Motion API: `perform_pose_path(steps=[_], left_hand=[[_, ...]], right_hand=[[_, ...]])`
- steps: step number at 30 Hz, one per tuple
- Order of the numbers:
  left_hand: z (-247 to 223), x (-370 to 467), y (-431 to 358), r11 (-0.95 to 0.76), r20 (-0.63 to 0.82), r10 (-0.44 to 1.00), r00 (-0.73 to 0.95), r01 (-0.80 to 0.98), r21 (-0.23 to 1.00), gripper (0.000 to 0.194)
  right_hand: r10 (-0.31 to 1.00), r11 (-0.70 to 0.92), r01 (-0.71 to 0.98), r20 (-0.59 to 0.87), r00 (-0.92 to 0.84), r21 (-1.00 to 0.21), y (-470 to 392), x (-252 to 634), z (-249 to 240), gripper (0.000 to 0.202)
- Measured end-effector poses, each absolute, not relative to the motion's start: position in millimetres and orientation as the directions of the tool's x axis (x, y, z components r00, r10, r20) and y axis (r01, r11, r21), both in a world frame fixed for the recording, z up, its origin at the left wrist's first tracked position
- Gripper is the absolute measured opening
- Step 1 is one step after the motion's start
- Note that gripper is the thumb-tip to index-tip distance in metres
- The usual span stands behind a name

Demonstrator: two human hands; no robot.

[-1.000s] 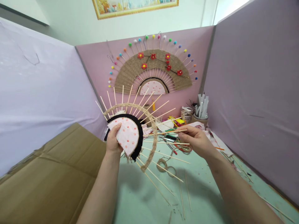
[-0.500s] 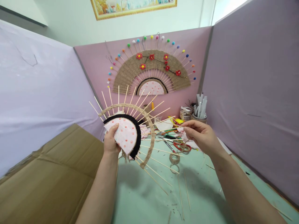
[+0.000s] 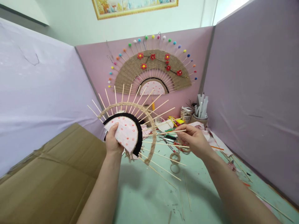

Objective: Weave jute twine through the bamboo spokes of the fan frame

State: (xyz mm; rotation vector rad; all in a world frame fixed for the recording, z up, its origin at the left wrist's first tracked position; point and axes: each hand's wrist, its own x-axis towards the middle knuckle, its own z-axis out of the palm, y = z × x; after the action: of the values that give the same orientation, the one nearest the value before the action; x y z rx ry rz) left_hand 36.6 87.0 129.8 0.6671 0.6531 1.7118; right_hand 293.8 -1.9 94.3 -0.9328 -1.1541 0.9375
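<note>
My left hand (image 3: 113, 140) grips a half-round fan frame (image 3: 122, 132) by its pink-and-white patterned centre, thumb on the front and fingers behind. A black band (image 3: 139, 137) edges that centre, and thin wooden sticks radiate outward from it. Across the sticks runs an arched band of woven twine (image 3: 153, 140), apart from the black edge. My right hand (image 3: 195, 140) is closed in a pinch beside the right-hand stick tips, on a thin strand of twine that leads toward the woven band. Part of the strand is hard to make out among the sticks.
A finished fan (image 3: 153, 67) with coloured pompoms hangs on the pink back panel. Scissors (image 3: 169, 139), a twine roll (image 3: 174, 158) and loose sticks lie on the green table (image 3: 144, 202). Containers (image 3: 199, 118) stand behind at right. Cardboard (image 3: 53, 174) is at left.
My right hand has moved left, closer to the stick tips and the woven band. The fan frame has shifted slightly right and turned a little in my left hand.
</note>
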Motion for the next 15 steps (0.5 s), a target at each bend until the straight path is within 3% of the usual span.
perform_pose_path(steps=[9,15], left_hand=[[124.9,48.9,82.5,-0.236,0.064,0.961,-0.269,-0.678,0.696,0.010],[128.6,44.1,82.1,-0.256,0.079,0.956,-0.284,-0.668,0.698,0.010]], right_hand=[[0.939,0.344,0.085,0.340,-0.051,-0.935,-3.9,260.8,88.0,0.024],[0.940,0.340,0.018,0.339,-0.034,-0.940,-5.1,263.1,90.1,0.026]])
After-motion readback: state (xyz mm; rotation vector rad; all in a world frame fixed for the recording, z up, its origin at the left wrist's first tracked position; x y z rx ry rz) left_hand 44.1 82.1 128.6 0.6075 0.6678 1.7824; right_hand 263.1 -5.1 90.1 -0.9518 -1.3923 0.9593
